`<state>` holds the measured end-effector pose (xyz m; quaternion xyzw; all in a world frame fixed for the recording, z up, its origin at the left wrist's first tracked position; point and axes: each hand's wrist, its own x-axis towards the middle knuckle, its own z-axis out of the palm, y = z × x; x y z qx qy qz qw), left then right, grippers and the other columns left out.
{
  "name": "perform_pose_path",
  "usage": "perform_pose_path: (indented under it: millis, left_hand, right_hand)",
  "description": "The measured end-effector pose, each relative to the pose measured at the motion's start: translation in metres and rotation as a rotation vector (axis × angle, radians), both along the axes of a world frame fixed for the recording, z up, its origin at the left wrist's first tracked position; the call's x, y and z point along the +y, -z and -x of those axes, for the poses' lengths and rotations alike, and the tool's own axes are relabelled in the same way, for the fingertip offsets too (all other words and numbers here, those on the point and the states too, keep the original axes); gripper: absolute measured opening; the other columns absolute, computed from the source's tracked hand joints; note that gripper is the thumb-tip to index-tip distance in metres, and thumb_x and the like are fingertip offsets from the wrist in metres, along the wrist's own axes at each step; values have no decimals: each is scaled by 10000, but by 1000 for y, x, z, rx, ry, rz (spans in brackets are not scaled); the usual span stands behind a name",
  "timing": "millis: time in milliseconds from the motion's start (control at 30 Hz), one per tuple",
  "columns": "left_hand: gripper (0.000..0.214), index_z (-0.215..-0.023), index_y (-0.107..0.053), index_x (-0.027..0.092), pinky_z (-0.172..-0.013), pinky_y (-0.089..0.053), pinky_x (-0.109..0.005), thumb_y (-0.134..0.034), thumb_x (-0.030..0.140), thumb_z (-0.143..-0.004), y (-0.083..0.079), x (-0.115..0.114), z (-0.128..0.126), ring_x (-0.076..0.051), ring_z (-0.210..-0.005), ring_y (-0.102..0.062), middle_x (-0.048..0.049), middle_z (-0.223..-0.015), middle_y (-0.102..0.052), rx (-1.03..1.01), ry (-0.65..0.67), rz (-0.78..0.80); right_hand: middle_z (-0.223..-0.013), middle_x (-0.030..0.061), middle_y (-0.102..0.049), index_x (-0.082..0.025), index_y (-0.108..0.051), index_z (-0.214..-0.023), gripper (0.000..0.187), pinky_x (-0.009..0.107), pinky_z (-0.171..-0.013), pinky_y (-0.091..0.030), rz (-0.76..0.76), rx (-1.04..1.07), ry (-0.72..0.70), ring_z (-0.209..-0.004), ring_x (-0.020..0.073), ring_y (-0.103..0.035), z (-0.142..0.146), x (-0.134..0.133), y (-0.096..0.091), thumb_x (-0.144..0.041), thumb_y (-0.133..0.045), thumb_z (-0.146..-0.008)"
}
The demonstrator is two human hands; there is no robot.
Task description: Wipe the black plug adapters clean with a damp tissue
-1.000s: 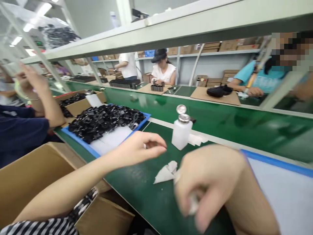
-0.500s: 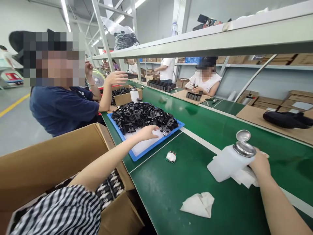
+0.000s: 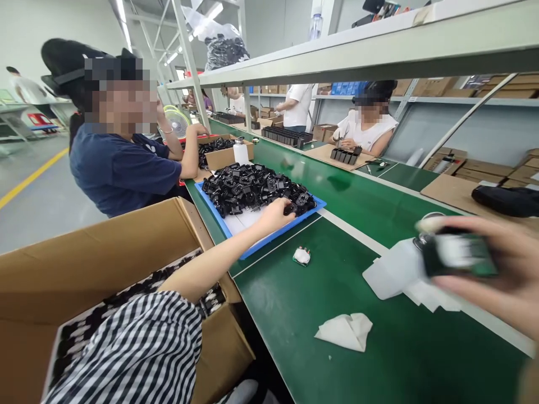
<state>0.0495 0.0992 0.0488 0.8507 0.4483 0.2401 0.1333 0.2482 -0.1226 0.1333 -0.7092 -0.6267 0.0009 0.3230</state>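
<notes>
While the left hand [image 3: 275,214] reaches, fingers curled, into the heap of black plug parts [image 3: 252,188] on the blue tray [image 3: 311,211], the right hand [image 3: 501,269] pinches one blurred black part [image 3: 457,255]; judged best: single out one piece before lifting.

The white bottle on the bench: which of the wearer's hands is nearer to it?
Right. The right hand, holding a small dark part, is just beside the white bottle; the left hand is far off at the blue tray.
</notes>
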Motion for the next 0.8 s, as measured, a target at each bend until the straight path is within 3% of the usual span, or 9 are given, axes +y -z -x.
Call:
perform_pose_path:
  millis: [100, 200, 267, 333, 467, 533, 667, 733, 800]
  left_hand:
    - [373, -1018, -401, 145, -643, -402, -233, -438, 238, -659, -6, -13, 17, -114, -690, -503, -29, -851, -519, -223, 1, 90]
    - [335, -975, -422, 158, -598, -405, -223, -435, 194, -642, -8, -33, 29, -86, -604, -500, -5, -803, -521, -469, 114, 310]
    - [316, -948, -439, 154, -592, -404, -220, -441, 192, -634, -7, -47, 35, -80, -584, -490, 3, -767, -520, -456, 183, 413]
    - [307, -924, -460, 148, -592, -402, -223, -457, 197, -620, -4, -59, 42, -82, -576, -473, 4, -745, -513, -321, 213, 438]
    - [317, -926, -475, 155, -651, -399, -243, -436, 181, -613, 9, -68, 57, -111, -665, -468, -16, -825, -492, -36, 262, 360]
    - [303, -914, -476, 167, -724, -382, -246, -366, 138, -633, 16, -69, 63, -121, -766, -464, -20, -874, -479, 36, 343, 372]
    - [220, -765, -472, 161, -755, -364, -240, -263, 136, -702, 24, -76, 69, -114, -790, -450, -24, -811, -452, 127, 436, 353]
    - [210, -734, -459, 161, -680, -386, -256, -310, 308, -739, 25, -84, 68, -119, -689, -459, -21, -774, -439, 214, 408, 323]
    - [378, -772, -460, 164, -602, -390, -274, -385, 519, -666, 26, -91, 64, -129, -615, -460, -21, -772, -442, 309, 370, 297]
  right_hand:
    - [-972, 13, -481, -286, -408, -978, 433, 307, -697, -415, 268, 87, -304, -823, 183, -484, 67, 32, 42, -373, -569, -585]
    - [-960, 67, -468, -181, -389, -1007, 462, 300, -704, -407, 359, 26, -281, -865, 195, -463, 107, 56, 95, -313, -576, -606]
    - [-968, 106, -456, -125, -374, -1034, 514, 305, -689, -405, 425, -58, -247, -887, 218, -452, 114, 60, 112, -362, -571, -622]
    - [-992, 127, -447, -109, -341, -1089, 580, 313, -659, -405, 514, -162, -267, -906, 243, -445, 109, 56, 107, -426, -538, -645]
    - [-961, 102, -466, -160, -386, -1072, 459, 301, -560, -389, 746, -401, -300, -812, 245, -492, 89, 40, 59, -407, -477, -695]
    - [-914, 71, -473, -183, -431, -1017, 384, 270, -505, -366, 876, -443, -374, -734, 216, -510, 84, 32, 45, -351, -504, -679]
    - [-845, 48, -477, -179, -495, -862, 272, 227, -455, -321, 952, -434, -585, -704, 187, -497, 79, 21, 60, -206, -576, -604]
    - [-801, 40, -485, -176, -496, -769, 163, 216, -440, -305, 906, -416, -618, -635, 150, -489, 73, 20, 76, -97, -509, -627]
    - [-730, 18, -495, -183, -483, -710, 162, 208, -427, -297, 871, -332, -628, -551, 114, -467, 65, 24, 87, -45, -412, -666]
